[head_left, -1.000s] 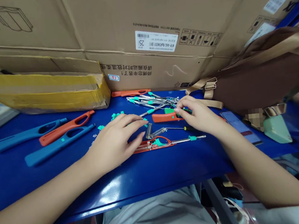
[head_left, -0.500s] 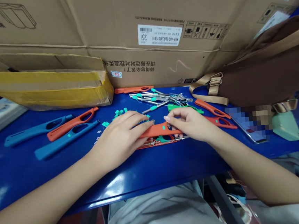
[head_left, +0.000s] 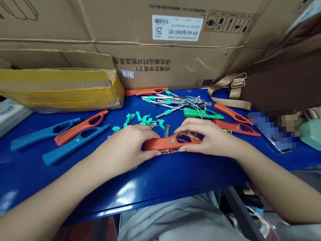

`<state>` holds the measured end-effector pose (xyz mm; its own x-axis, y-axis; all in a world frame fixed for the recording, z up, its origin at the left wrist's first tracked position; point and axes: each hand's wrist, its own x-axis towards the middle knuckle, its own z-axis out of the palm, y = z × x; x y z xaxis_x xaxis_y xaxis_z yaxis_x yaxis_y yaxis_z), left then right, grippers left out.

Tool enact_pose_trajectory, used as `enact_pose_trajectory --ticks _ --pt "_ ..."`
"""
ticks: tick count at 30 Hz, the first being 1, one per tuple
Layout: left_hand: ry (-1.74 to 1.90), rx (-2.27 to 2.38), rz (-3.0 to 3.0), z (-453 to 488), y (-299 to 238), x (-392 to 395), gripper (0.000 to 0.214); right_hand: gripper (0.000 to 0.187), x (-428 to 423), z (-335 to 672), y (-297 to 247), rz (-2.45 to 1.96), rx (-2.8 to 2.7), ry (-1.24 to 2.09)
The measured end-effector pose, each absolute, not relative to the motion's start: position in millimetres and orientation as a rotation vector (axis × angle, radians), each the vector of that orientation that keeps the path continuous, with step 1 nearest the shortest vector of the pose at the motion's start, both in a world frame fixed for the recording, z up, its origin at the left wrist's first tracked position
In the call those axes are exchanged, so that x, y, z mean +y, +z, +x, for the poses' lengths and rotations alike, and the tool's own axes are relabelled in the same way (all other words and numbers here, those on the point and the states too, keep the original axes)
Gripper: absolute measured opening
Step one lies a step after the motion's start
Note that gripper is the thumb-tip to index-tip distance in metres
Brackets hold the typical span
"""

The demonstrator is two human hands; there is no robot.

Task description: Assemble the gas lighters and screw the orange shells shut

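Note:
An orange lighter casing (head_left: pixel 165 143) lies at the middle of the blue table, its upper shell resting over a lower half. Wires and metal parts show along the gap on the near side. My left hand (head_left: pixel 131 142) grips the left end between thumb and fingers. At the handle end, my right hand (head_left: pixel 204 136) holds the casing with its thumb on the near edge. Just behind stands a small clear tube (head_left: pixel 167 130). Small green trigger pieces (head_left: pixel 146 120) are scattered behind my left hand.
Silver lighter tubes with wires (head_left: pixel 172 102) lie at the back. Blue (head_left: pixel 75 145) and orange casings (head_left: pixel 79 128) are on the left; green (head_left: pixel 202 113) and red ones (head_left: pixel 238 128) on the right, near a phone (head_left: pixel 271 133) and brown bag (head_left: pixel 292 82). A yellow-taped box (head_left: pixel 90 91) stands back left.
The orange upper shell has come down closer over the lower half. My right hand has shifted from pinching above the handle to gripping its sides; my left thumb now shows at the near edge.

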<state>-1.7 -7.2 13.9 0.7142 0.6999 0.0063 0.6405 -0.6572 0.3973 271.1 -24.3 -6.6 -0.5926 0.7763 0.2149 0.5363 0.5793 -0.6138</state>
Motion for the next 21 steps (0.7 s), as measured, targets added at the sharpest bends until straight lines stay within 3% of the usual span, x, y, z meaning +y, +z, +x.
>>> enact_pose_trajectory --ticks 7,21 --pt "0.155 1.081 2.601 0.6 7.6 -9.3 0.021 0.031 -25.9 271.8 -12.4 -1.007 -2.408 0.734" --pt "0.132 1.078 2.621 0.1 2.4 -10.6 0.019 0.032 -26.6 269.9 -16.2 -1.027 -2.463 0.663"
